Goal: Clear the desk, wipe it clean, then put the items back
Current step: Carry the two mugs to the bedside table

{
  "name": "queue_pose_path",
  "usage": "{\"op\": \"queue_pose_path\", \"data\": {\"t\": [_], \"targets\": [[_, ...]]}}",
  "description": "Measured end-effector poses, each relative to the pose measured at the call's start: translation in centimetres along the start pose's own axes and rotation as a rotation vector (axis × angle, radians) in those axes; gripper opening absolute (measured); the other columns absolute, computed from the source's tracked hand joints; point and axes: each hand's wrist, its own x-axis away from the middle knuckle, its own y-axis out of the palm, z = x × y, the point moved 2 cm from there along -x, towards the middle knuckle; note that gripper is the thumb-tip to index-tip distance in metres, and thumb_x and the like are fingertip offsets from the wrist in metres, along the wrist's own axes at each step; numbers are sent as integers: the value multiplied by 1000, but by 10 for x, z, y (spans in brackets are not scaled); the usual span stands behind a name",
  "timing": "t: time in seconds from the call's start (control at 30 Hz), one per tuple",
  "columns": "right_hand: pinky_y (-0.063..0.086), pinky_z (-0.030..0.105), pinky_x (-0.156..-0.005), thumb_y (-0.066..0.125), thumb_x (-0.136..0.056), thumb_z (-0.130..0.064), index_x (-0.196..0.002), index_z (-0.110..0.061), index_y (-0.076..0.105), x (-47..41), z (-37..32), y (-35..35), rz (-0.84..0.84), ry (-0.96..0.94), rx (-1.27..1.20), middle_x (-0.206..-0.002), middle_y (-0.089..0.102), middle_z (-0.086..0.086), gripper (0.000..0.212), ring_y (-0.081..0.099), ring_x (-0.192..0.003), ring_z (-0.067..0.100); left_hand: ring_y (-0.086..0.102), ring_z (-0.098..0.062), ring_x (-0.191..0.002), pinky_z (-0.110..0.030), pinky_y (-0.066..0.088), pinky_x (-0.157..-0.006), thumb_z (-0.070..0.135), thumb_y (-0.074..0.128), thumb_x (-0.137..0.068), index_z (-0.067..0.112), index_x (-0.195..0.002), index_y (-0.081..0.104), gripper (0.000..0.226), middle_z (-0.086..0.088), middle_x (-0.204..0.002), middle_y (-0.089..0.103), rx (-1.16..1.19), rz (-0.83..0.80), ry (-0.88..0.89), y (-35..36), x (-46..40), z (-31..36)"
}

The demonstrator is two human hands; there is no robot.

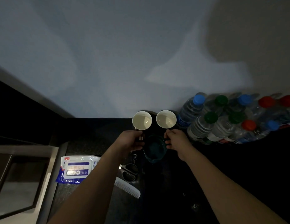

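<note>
Two dark mugs with pale insides stand side by side near the wall on a dark countertop point(238, 167). My left hand point(130, 140) grips the handle of the left mug point(142, 120). The handle of the right mug point(166, 119) is held by my right hand point(175, 139). A dark green bowl point(154, 148) sits between my hands, just in front of the mugs. Nearer me lie a pair of dark scissors point(129, 172), a white comb point(127, 187) and a blue and white pack of wet wipes point(77, 169).
Several plastic water bottles point(222, 120) with blue, green and red caps crowd the back right against the wall. A steel sink point(23, 178) lies at the left. The scene is dim.
</note>
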Motion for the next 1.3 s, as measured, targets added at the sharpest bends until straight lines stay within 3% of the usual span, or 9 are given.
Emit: {"op": "queue_pose_path", "data": {"t": [0.13,0.33,0.47,0.6,0.77,0.93,1.03,1.13,1.3], "targets": [[49,29,-61,47,-102,-20,-85,-8,58,7,-7,-3,31,-21,-58,-79,57,5,24,49,-62,15,63,-24,-73,-32,56,-66,12,54,-97,2,-92,64,15,-13,-86,64,67,62,59,0,0,-1],[54,34,-74,48,-101,-19,-81,-10,59,40,-17,-8,32,-70,-61,-84,58,6,25,54,-70,17,63,-27,-78,-44,56,-87,5,54,-97,-3,-97,61,12,-16,-88,62,156,114,100,-2,22,2],[53,30,-69,46,-101,-18,-81,-6,57,84,-31,-14,3,-166,-63,-85,57,7,25,54,-71,18,64,-27,-80,-40,57,-79,5,53,-97,-6,-101,61,14,-18,-91,62,163,131,174,-6,67,8],[55,33,-75,47,-102,-21,-83,-7,59,140,-35,-12,-70,-264,-47,-87,61,6,26,59,-78,22,65,-25,-73,-38,59,-75,8,52,-97,-4,-97,62,15,-17,-88,62,215,185,284,-10,134,0],[52,29,-70,49,-101,-22,-85,-10,62,213,-19,8,-202,-381,27,-85,62,5,24,57,-75,19,63,-22,-68,-32,59,-62,7,52,-97,1,-94,60,11,-11,-82,62,393,340,366,-27,225,-46],[49,28,-64,49,-100,-21,-85,-8,63,283,13,65,-362,-434,165,-82,63,9,25,55,-71,19,57,-16,-63,-32,56,-64,6,48,-99,4,-87,57,14,-7,-73,58,579,489,402,-67,316,-123],[51,29,-66,50,-100,-22,-86,-7,65,332,35,116,-488,-441,254,-82,64,9,24,57,-72,19,47,-17,-60,-27,44,-55,7,48,-99,1,-85,55,17,-7,-67,57,698,595,425,-106,372,-176],[48,26,-60,51,-100,-18,-79,-5,62,385,63,180,-631,-442,303,-74,62,8,26,54,-63,17,55,-19,-57,-32,50,-64,9,51,-98,0,-90,58,15,-7,-68,59,790,748,433,-153,430,-235],[42,21,-46,52,-99,-13,-73,-6,59,470,124,298,-817,-408,378,-69,57,9,28,46,-52,15,51,-24,-58,-27,50,-50,7,49,-98,1,-84,57,17,-10,-69,54,955,961,446,-232,516,-338]]}}
